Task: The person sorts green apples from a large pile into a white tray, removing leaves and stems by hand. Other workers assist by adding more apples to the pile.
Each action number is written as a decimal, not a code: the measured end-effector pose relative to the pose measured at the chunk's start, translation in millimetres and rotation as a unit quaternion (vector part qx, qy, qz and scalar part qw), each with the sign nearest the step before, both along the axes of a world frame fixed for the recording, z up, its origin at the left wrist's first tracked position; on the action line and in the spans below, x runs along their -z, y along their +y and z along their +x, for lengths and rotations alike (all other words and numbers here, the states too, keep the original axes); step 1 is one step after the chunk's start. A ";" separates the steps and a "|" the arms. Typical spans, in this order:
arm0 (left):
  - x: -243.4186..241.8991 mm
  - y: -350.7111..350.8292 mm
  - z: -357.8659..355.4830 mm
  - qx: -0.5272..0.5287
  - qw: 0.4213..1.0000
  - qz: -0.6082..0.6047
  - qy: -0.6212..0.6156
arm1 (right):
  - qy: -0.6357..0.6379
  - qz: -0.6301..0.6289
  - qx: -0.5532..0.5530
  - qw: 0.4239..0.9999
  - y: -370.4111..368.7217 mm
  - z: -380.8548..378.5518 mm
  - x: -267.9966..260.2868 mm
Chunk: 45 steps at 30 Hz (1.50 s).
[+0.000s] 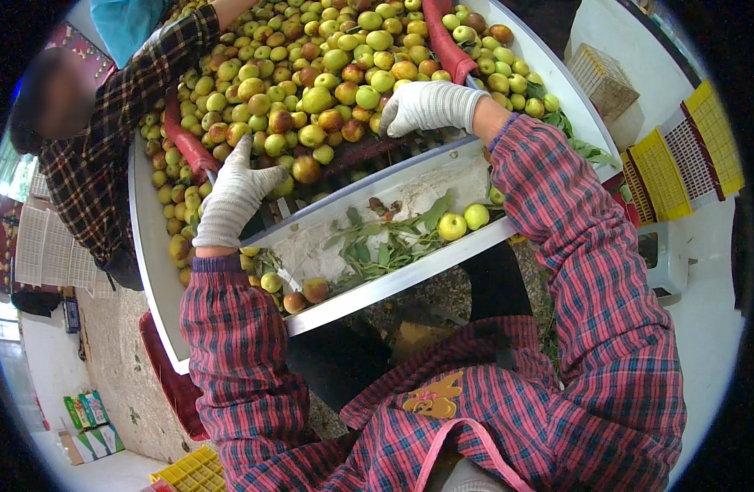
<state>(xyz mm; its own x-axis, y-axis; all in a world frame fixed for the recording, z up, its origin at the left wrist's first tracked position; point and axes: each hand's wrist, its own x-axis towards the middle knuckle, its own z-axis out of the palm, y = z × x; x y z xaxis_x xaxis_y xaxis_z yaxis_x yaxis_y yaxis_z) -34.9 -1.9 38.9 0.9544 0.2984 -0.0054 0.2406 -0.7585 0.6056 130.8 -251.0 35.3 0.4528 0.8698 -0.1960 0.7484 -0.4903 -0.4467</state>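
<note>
A heap of green and reddish-brown jujubes covers the sorting table in front of me. My left hand, in a white knitted glove, rests at the near left of the heap. Its index finger and thumb are spread apart, beside a few fruits. Across the heap's near right edge reaches my right hand, gloved alike, with its fingers curled down against the fruit. Whether a fruit is inside those fingers is hidden. Between the hands, a dark red strip shows at the heap's front edge.
A white front trough holds leafy twigs and several loose fruits. Red padded bars flank the heap. A co-worker in a checked sleeve reaches in from the left. Plastic crates stand at right.
</note>
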 end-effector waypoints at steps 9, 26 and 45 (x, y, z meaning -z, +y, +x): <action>18.0 23.3 10.8 -0.024 0.998 -0.001 -0.056 | 0.000 -0.004 0.003 1.000 1.6 3.9 2.8; 21.0 -51.1 70.3 0.174 0.925 0.318 -0.114 | -0.017 -0.009 -0.024 1.000 0.8 4.1 5.6; 165.2 135.8 -458.4 -0.626 0.666 -0.183 -0.362 | 0.090 0.065 0.103 0.988 -16.1 2.5 24.8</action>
<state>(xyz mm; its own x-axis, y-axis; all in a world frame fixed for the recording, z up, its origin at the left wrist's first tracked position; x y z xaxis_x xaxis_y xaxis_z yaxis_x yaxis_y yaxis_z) -493.2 133.9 -126.3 -0.2490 0.9680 0.0311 0.0905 -0.0087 0.9959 133.3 -267.1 10.5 0.5913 0.7856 -0.1823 0.5411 -0.5541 -0.6326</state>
